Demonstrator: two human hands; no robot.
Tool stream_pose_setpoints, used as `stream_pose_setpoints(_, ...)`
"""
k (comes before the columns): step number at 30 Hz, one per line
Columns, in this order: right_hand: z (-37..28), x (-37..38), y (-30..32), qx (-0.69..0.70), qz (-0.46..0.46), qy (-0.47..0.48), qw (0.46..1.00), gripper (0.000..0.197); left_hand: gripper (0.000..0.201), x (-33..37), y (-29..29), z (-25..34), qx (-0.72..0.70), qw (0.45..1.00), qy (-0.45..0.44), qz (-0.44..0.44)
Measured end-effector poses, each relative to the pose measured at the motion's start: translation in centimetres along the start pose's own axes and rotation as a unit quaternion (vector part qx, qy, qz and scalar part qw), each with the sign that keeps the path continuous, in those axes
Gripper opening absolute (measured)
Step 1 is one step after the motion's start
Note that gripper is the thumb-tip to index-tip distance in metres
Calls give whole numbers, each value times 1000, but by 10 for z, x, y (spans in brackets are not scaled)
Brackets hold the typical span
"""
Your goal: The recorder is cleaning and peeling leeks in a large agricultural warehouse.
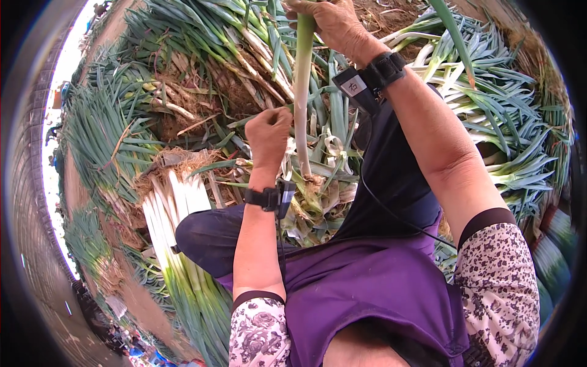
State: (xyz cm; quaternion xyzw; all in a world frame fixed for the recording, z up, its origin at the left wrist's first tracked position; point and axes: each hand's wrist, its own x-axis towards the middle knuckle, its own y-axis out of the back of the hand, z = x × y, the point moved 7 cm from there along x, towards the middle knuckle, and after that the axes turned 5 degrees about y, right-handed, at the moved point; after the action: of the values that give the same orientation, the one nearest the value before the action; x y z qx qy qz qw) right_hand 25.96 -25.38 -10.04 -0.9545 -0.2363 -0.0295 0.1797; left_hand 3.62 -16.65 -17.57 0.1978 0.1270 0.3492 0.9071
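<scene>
A single leek (301,92) hangs nearly upright in front of me, its white shaft and root end pointing down. My right hand (335,23) is closed around its green upper part at the top of the view. Just left of the shaft, my left hand (269,136) is curled with fingers pressed together; what it holds, if anything, is hidden. Below the leek's root end lies a heap of peeled leaves (318,205). Both wrists wear black straps with small boxes.
To the left, white-shafted leeks (174,214) lie together, roots facing away from me. Unpeeled leeks with soil on their roots (202,92) are piled ahead and left. More leeks (489,104) spread on the right. A cable (391,211) crosses my leg.
</scene>
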Motion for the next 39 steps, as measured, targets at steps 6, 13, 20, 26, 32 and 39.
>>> stream_pose_setpoints(6,4,12,20,14,35,35,999,20,31,-61,7,-42,105,987,50,-109)
stream_pose_setpoints(13,2,11,38,37,80,-14,996,17,31,-69,9,-67,81,995,-42,35)
stream_pose_setpoints(20,21,22,76,126,152,-70,978,29,21,-62,21,-59,110,978,-153,91)
stream_pose_setpoints(26,29,39,120,132,240,-44,961,27,13,-64,35,-40,-156,978,-64,119)
stream_pose_setpoints(32,35,40,119,160,251,-71,952,23,19,-66,53,-57,-565,819,71,74)
stream_pose_setpoints(39,51,43,140,96,248,-58,962,20,22,-96,75,-64,-408,895,113,142)
